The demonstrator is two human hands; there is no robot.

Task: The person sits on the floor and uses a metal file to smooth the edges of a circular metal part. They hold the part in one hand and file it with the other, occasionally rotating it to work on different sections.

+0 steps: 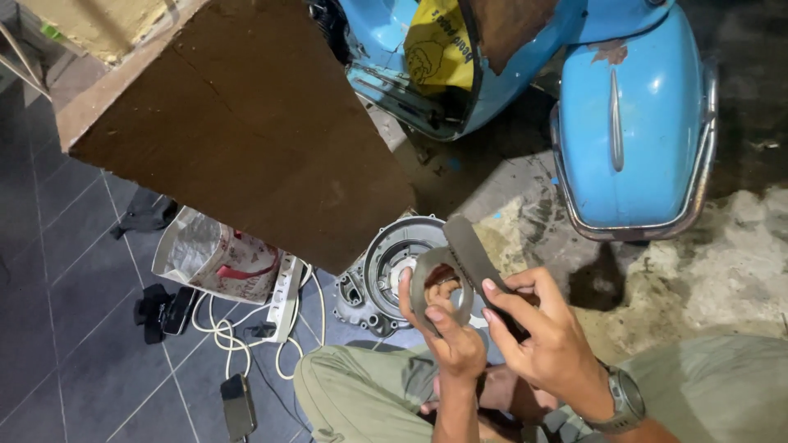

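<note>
Grey gasket ring (pixel 441 283) gripped by both hands, left (pixel 447 332) & right (pixel 546 336); yellow bag (pixel 435 41) inside blue scooter (pixel 632 123).

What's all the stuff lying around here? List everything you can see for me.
Scooter: one, light blue, top right, on the concrete floor.
Yellow bag: one, inside the scooter's open body.
Brown board: one, large, upper left, overhanging the floor.
Engine casing: one, grey metal, round, on the floor in front of the knees.
Plastic bag: one, white with red print, under the board's edge.
Power strip: one, white, with coiled white cable, on the dark tiles.
Phone: one, dark, bottom left on the tiles.
Ring-shaped part: one, grey, held by both hands.
Wristwatch: one, grey, right wrist.
Left hand: grips the ring.
Right hand: grips its flat handle.
</note>
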